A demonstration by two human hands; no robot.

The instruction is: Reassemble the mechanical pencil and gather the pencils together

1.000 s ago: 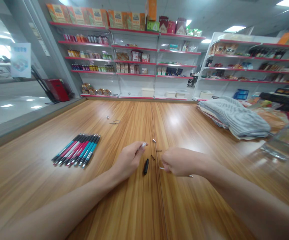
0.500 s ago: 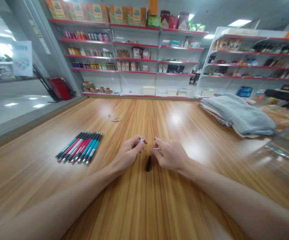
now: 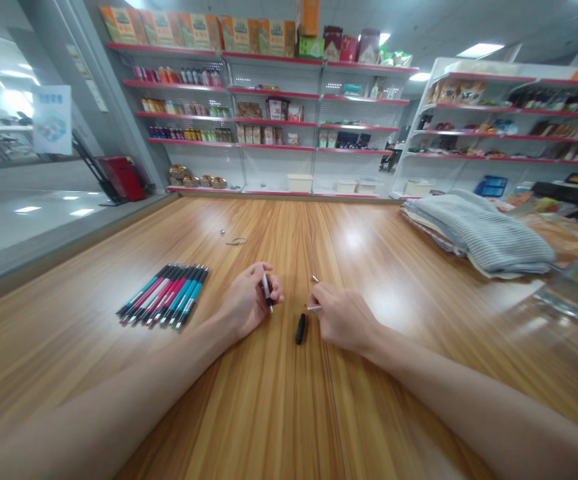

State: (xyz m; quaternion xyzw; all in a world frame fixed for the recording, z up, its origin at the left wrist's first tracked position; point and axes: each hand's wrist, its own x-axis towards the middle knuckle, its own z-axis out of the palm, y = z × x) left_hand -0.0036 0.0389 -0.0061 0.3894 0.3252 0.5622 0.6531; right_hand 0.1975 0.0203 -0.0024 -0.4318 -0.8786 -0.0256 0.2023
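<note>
My left hand [image 3: 249, 299] is closed around a white and black pen barrel [image 3: 267, 288], tilted with its narrow end down toward the table. My right hand [image 3: 343, 313] pinches a thin white pen refill [image 3: 313, 307], most of it hidden by the fingers. Between the hands, a black pen part [image 3: 300, 329] lies on the wooden table. A small silver pen piece [image 3: 315, 278] rests just beyond my right fingers. To the left, several pens [image 3: 163, 295] with blue, red and white barrels lie side by side in a row.
Farther up the table [image 3: 269, 413] are a thin looped band [image 3: 237, 241] and a tiny metal piece [image 3: 222, 232]. Folded cloths [image 3: 483, 230] and a clear container [image 3: 576, 283] stand on the right. Stocked shelves [image 3: 273, 120] line the back.
My left hand has turned, so the pen barrel now shows along its length with its end lower. My right hand has shifted slightly down and right with the refill.
</note>
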